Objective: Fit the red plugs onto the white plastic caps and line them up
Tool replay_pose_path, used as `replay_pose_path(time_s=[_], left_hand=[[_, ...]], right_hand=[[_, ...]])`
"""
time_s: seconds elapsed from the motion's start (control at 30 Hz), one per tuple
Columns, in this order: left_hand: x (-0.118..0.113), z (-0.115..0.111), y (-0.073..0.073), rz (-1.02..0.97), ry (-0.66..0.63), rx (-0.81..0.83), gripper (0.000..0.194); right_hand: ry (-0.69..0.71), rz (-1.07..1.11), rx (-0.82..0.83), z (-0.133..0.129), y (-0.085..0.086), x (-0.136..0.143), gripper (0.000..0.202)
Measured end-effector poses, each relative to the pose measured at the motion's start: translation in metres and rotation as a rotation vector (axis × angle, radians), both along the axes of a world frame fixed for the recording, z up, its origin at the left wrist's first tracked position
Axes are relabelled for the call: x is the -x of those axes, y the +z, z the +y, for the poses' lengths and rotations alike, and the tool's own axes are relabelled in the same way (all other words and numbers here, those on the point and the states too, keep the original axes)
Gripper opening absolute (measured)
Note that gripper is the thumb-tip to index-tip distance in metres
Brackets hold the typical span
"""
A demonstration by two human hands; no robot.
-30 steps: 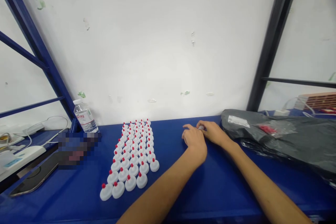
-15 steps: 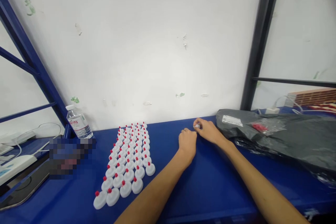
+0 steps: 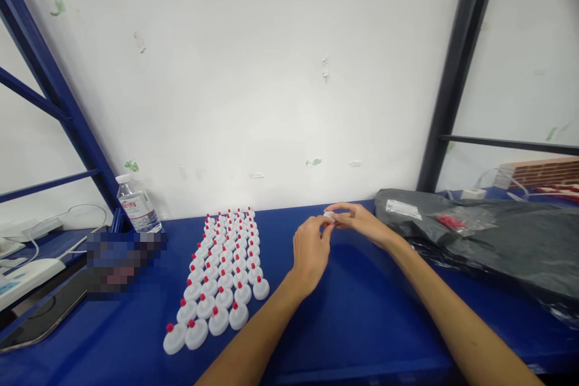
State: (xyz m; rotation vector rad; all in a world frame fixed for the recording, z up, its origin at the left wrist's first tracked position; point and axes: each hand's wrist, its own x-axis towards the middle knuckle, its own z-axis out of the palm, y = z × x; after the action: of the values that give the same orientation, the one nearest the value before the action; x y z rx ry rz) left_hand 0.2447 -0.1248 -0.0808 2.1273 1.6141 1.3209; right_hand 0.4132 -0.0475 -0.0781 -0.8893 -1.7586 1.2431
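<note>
A small white cap point(image 3: 330, 215) is between the fingertips of both my hands, above the blue tabletop. My left hand point(image 3: 312, 253) is closed, pinching the cap's near side with thumb and fingers. From the other side my right hand point(image 3: 359, 221) grips it between thumb and forefinger. Fingers partly cover the cap, and I cannot make out a red tip on it. To the left stand several white caps with red tips point(image 3: 224, 297), set upright in close rows on the table point(image 3: 357, 319).
A water bottle point(image 3: 138, 205) leans near the wall at left, by a blue rack post point(image 3: 67, 102). A phone point(image 3: 45, 322) lies at the left edge. On the right are a dark plastic bag point(image 3: 511, 247) and a clear packet of red pieces point(image 3: 452, 221).
My left hand has turned and come up to the white cap, its fingers now at it. My right hand has shifted slightly left, bringing the cap into clearer sight.
</note>
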Motion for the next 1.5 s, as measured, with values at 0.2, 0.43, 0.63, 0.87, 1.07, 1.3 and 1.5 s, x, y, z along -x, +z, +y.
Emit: replay_pose_path(time_s=[0.2, 0.43, 0.63, 0.87, 1.07, 1.3, 1.5], left_hand=[[0.007, 0.013, 0.001, -0.612, -0.036, 0.084, 0.017], [0.008, 0.018, -0.002, -0.785, -0.118, 0.136, 0.021], [0.007, 0.02, -0.003, -0.85, -0.158, 0.144, 0.024], [0.006, 0.015, 0.005, -0.792, -0.138, 0.132, 0.02], [0.004, 0.012, 0.005, -0.716, -0.097, 0.071, 0.018], [0.002, 0.008, 0.005, -0.692, -0.095, 0.006, 0.022], [0.001, 0.008, 0.003, -0.663, -0.097, -0.018, 0.022]], right_hand=[[0.062, 0.114, 0.091, -0.003, 0.004, 0.001, 0.053], [0.078, 0.093, 0.071, -0.003, 0.0, 0.005, 0.041], [0.052, 0.131, 0.108, -0.002, 0.0, 0.006, 0.037], [0.032, 0.152, 0.106, -0.003, 0.002, 0.007, 0.035], [0.061, 0.212, 0.131, -0.008, 0.005, 0.008, 0.034], [0.154, 0.327, 0.207, -0.008, 0.0, 0.009, 0.025], [0.174, 0.36, 0.249, -0.008, -0.003, 0.009, 0.023]])
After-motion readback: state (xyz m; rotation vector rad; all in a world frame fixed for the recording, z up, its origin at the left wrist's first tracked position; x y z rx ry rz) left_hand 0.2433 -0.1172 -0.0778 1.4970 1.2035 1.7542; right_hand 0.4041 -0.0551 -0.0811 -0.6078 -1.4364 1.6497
